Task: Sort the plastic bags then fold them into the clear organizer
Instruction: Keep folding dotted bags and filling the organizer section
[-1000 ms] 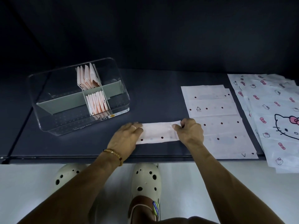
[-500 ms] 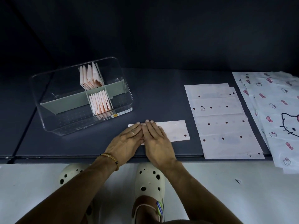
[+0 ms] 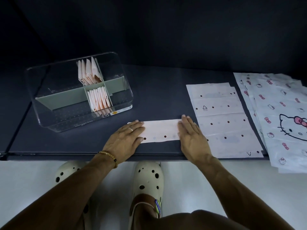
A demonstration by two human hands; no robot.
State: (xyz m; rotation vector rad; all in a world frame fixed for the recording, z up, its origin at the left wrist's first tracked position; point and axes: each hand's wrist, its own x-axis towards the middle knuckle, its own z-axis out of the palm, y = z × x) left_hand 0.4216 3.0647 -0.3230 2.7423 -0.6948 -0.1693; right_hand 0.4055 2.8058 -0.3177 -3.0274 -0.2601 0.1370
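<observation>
Head view showed both flat palms, left hand (image 3: 127, 140) and right hand (image 3: 191, 136), pressing the folded bag strip (image 3: 160, 131) onto the table (image 3: 157, 97) just beside the clear organizer (image 3: 79, 92), likely setting creases.

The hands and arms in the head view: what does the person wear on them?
The left hand has a thin silver-coloured ring on one finger, and its wrist carries a bracelet of small yellowish beads with a few dark ones. The right hand shows no jewellery. Both forearms are bare, with no sleeves in view.
</observation>
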